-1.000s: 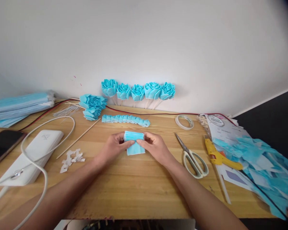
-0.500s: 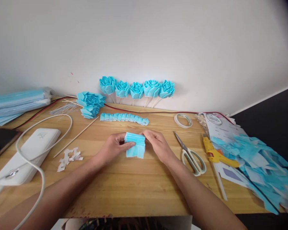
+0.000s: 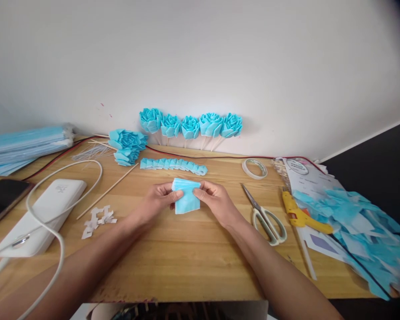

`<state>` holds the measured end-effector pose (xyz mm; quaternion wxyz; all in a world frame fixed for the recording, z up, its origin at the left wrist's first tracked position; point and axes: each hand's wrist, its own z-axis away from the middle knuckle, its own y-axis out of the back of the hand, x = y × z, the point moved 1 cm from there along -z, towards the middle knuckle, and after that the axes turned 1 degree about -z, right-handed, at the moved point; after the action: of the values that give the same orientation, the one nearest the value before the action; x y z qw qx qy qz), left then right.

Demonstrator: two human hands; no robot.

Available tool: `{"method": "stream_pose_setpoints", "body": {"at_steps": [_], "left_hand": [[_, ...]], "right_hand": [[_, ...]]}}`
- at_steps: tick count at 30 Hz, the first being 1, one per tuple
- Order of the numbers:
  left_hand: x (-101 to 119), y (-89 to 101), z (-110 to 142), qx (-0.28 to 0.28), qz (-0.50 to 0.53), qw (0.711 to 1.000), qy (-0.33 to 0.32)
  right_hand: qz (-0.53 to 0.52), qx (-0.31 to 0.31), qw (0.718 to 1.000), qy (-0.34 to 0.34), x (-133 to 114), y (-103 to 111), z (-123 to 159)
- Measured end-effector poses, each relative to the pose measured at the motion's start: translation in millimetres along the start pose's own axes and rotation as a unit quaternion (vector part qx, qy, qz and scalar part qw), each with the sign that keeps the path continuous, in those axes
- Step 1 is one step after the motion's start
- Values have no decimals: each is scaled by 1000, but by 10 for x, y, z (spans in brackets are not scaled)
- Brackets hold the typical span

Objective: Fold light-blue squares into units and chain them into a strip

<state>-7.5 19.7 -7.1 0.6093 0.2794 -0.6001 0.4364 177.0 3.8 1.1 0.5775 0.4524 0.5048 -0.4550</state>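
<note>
A stack of light blue fabric pieces (image 3: 188, 201), like cut face-mask cloth, is held up over the middle of the table. My left hand (image 3: 160, 198) pinches its left edge, thumb in front and fingers behind. On the opposite edge my right hand (image 3: 214, 199) pinches it the same way. The layers fan slightly along the top. Just beyond lies a row of folded blue petals (image 3: 173, 165). Scissors (image 3: 265, 215) with pale handles rest to the right of my right hand.
Blue cloth flowers (image 3: 190, 126) on sticks lean against the wall; more flowers (image 3: 128, 144) lie left. A white power bank (image 3: 43, 218) with a cable, paper scraps (image 3: 98, 221) and a thin stick (image 3: 106, 191) sit left. Tape (image 3: 254, 169), a yellow glue gun (image 3: 303, 218) and blue scraps (image 3: 370, 231) lie right.
My right hand has shifted from the stack's top right corner to its side, thumb now on the front. The pieces look more evenly gathered and raised slightly.
</note>
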Motion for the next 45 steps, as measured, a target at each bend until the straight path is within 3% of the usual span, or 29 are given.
{"method": "stream_pose_setpoints", "body": {"at_steps": [4,7,13,17,22,25,31,39,45], "left_hand": [[-43,5,-2,-27,27,999,5],[-29,13,-6,-3,30,1000,-7],[68,22,3,50,-57,997,-21],[29,20,-22,78,12,997,4],[-10,-24,-29,22,162,986,32],[8,-25,-14,6,124,992,9],[16,-8,-3,1,-83,997,10],[-10,-12,-22,35,-48,998,0],[13,-10,-14,-12,-20,1000,-20]], "right_hand": [[-8,3,1000,-6,3,6,5],[11,11,1000,7,-11,17,4],[66,14,997,36,-31,4,14],[74,6,997,37,-30,-3,17],[38,-15,999,12,-24,10,22],[44,0,999,19,-21,15,22],[98,44,993,48,-24,5,12],[13,-17,1000,19,-24,6,8],[-51,-30,998,-6,21,-16,7]]}}
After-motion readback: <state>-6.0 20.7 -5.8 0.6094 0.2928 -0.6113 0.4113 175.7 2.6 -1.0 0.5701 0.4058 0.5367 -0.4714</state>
